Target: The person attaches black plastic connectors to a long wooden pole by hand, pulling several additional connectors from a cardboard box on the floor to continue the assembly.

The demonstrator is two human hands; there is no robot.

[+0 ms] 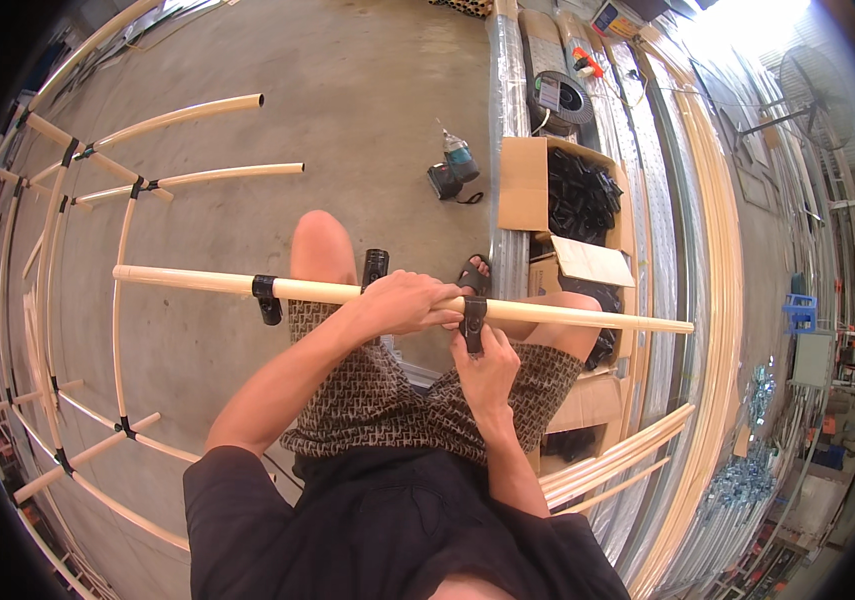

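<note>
A long cream-coloured pipe (587,317) lies crosswise over my lap. My left hand (409,302) is wrapped over its middle from above, with the fingertips reaching toward a black pipe joint (473,325). That joint sits around the pipe, and its lower end is between the thumb and fingers of my right hand (487,368). Further left, a second black pipe joint (266,298) is on the pipe. A third black pipe joint (375,266) sticks up just beyond my left hand, which hides where it meets the pipe.
At the left stands a frame of cream pipes (119,340) with black joints. A cordless drill (455,165) rests on the concrete floor ahead. To the right are an open cardboard box (524,190) of black joints, a black spool (559,100) and bundles of long pipes (712,260).
</note>
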